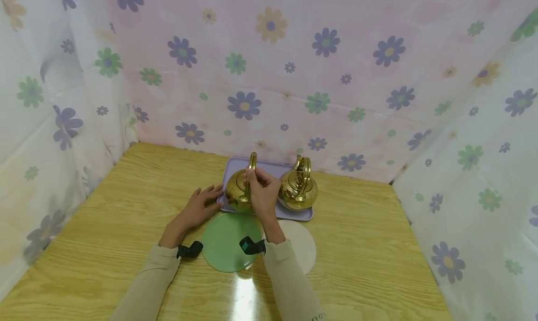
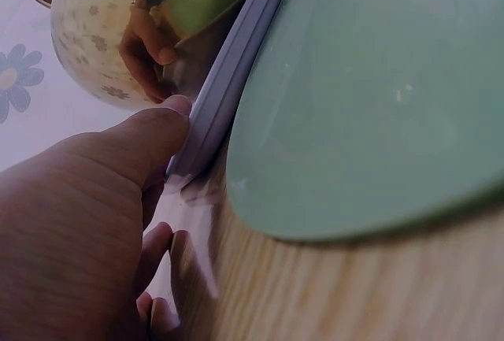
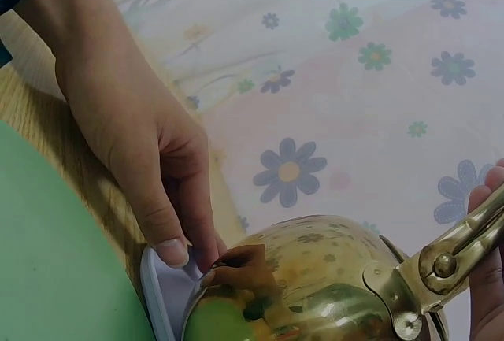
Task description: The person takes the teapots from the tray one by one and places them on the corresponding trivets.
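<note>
My right hand [image 1: 265, 197] grips the arched handle of the left brass kettle [image 1: 234, 192], its fingers also showing at the edge of the right wrist view. That kettle sits over the left part of a lilac tray [image 1: 290, 213]; whether its base touches the tray is hidden. At the tray's left end, my left hand [image 1: 199, 209] has its fingers spread. In the left wrist view, the left thumb [image 2: 157, 132] rests on the tray's rim beside the kettle. A second brass kettle [image 1: 297, 190] stands on the tray's right part, just right of my right hand.
A green round mat [image 1: 231, 246] and a cream round mat [image 1: 300, 246] lie on the wooden table [image 1: 361, 246] in front of the tray. The flowered curtain [image 1: 286, 78] hangs close behind the tray and along both sides.
</note>
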A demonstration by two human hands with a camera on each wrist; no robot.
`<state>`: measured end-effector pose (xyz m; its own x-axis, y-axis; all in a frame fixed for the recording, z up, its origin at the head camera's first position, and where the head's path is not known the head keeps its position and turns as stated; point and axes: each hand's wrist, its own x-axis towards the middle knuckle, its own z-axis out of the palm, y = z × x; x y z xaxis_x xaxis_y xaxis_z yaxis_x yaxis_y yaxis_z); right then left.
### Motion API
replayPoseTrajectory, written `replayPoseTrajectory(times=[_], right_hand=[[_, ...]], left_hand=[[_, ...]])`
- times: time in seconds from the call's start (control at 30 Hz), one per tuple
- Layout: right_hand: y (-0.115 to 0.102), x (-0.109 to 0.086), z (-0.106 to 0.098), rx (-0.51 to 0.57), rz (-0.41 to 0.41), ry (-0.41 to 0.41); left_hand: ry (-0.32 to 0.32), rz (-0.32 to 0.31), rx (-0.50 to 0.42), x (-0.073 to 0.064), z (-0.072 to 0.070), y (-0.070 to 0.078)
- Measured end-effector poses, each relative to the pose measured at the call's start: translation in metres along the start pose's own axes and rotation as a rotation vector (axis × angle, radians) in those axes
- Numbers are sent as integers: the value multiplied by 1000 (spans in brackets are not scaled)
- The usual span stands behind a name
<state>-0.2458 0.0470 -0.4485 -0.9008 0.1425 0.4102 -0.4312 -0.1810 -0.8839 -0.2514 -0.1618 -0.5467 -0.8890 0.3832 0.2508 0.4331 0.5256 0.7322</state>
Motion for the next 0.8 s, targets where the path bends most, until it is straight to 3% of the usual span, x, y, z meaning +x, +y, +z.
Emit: replayPoseTrajectory(times=[0.8], right_hand=[[-7,-12,-3,52,-3,24]], left_hand=[[15,18,17,-1,1,4]])
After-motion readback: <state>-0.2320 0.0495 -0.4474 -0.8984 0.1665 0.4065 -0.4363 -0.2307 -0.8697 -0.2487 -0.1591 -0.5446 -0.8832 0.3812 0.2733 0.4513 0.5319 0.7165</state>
